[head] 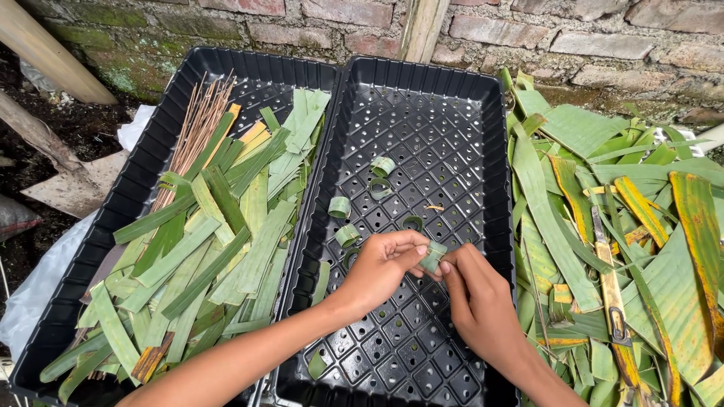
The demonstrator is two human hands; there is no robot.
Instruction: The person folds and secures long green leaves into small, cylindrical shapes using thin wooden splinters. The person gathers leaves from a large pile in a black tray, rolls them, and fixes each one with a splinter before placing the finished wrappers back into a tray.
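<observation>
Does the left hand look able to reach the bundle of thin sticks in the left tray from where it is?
Probably yes: the left hand would cross over the leaf strips to the sticks, with nothing standing between, though it currently pinches a leaf ring.

Before me: two black perforated trays [483,113], pale and dark green leaf strips [226,241], tan sticks [197,124], yellow-blotched green leaves [641,203], mossy reddish brick wall [528,34].
</observation>
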